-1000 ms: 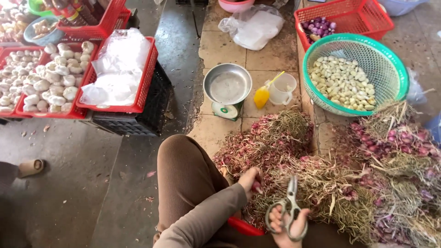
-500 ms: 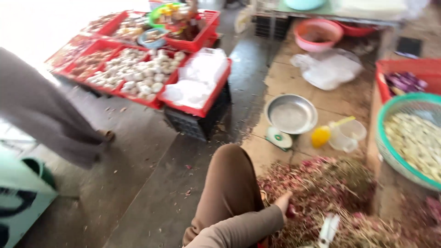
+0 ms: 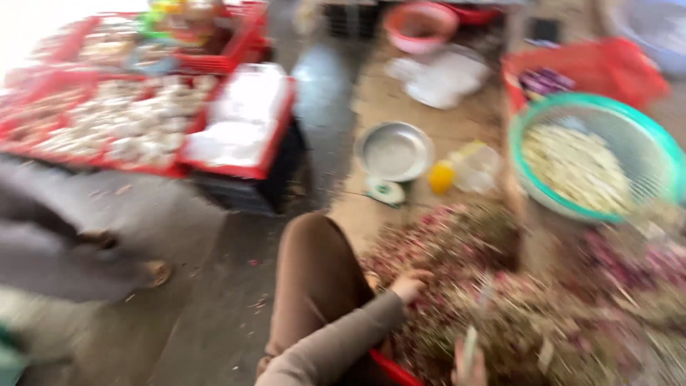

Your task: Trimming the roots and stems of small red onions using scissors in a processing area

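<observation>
Swung back rightward since the earlier frame, bringing the green basket fully into view. Left hand reaching into the shallot pile, grip unclear through blur; right hand closed around scissors.

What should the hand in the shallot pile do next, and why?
Probably close the left hand on one bunch and lift it toward the scissors in the right hand. The left hand's fingers already rest in the pile of purple shallots with dry stalks, and the scissors point up beside it. The picture is blurred, so whether a bunch is already gripped is unclear.
</observation>
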